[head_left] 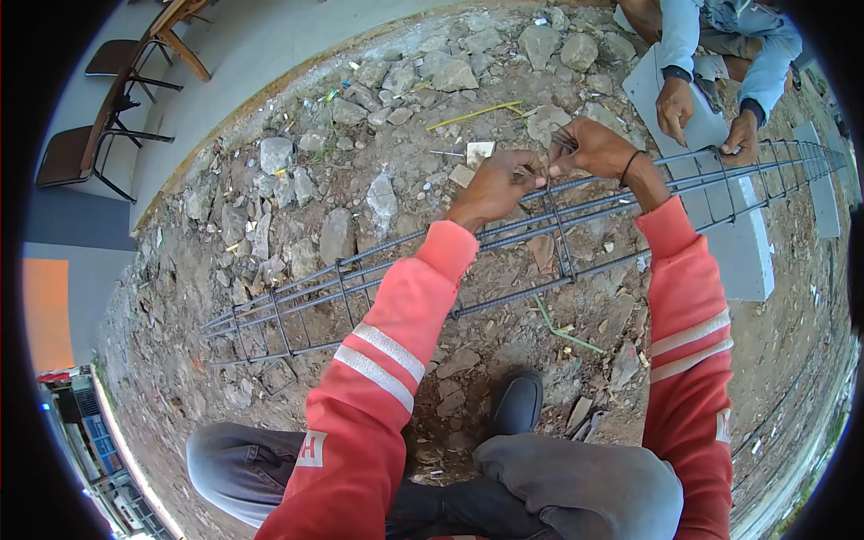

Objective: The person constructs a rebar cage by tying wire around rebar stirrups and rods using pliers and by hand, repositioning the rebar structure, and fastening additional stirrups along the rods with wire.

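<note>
A long cage of ribbed steel rebar (513, 305) stretches across the view in front of my knees, with square stirrups (565, 236) spaced along it. My left hand (500, 184) has its fingertips pinched together at the top bar, where one stirrup meets it. From the other side my right hand (596, 149) closes its fingers at the same joint, nearly touching the left. Whatever lies between the fingertips is too small to make out. The rebar just below both hands is partly covered by them.
At the upper right, a co-worker's hands (675, 110) are by the cage's far part. Grey slabs (749, 261) lie beneath the cage. Rubble stones (450, 72) cover the ground ahead. Chairs (72, 155) stand on a paved floor at upper left. My shoe (518, 403) is below the cage.
</note>
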Motion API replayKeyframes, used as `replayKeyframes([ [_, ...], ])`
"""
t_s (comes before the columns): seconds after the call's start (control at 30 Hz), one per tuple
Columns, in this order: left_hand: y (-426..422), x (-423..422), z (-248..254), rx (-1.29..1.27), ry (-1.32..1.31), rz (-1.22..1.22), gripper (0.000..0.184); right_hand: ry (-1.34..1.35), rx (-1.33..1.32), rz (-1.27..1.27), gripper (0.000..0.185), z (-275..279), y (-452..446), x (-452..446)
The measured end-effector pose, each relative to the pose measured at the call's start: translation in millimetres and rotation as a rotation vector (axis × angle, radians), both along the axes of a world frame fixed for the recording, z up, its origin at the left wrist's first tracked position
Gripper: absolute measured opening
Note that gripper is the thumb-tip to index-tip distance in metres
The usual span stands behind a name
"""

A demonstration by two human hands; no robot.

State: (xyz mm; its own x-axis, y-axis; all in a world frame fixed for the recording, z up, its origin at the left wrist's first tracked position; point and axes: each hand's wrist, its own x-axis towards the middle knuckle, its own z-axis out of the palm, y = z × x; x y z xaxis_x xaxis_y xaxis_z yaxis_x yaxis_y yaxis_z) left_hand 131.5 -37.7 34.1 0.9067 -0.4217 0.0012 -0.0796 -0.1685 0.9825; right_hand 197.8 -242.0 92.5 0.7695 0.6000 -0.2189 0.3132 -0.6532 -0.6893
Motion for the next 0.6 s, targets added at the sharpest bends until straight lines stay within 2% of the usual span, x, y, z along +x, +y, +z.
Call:
replayKeyframes([
  [0.03, 0.5, -2.8, 3.4, 0.091, -0.071, 0.027, 0.008, 0.129, 0.026, 0.095, 0.022, -3.9, -1.8, 8.1],
  [0.07, 0.0, -5.6, 7.2, 0.091, -0.068, 0.022, 0.008, 0.132, 0.026, 0.091, 0.022, -9.0, -1.9, 14.8],
  [0.13, -1.5, -8.8, 10.4, 0.145, -0.21, 0.019, 0.007, 0.463, 0.019, 0.112, 0.028, -18.5, -1.5, 24.7],
  [0.17, -1.8, -9.1, 10.7, 0.145, -0.209, 0.015, 0.007, 0.465, 0.021, 0.108, 0.028, -22.2, -3.1, 28.1],
  [0.23, -1.2, -7.9, 9.8, 0.132, -0.13, -0.029, 0.005, 0.658, 0.009, 0.127, 0.036, -25.3, -4.5, 34.0],
  [0.47, -2.3, -11.1, 3.6, 0.085, -0.127, -0.003, 0.006, 0.563, -0.005, 0.147, 0.041, -16.9, 3.2, 35.1],
  [0.53, -2.0, -11.0, 2.6, 0.047, -0.206, 0.003, 0.007, 0.482, 0.073, 0.241, 0.041, -25.6, 2.3, 38.9],
  [0.6, -0.9, -10.8, 5.5, 0.068, -0.223, -0.001, 0.008, 0.494, 0.108, 0.233, 0.041, -31.2, -1.8, 39.6],
])
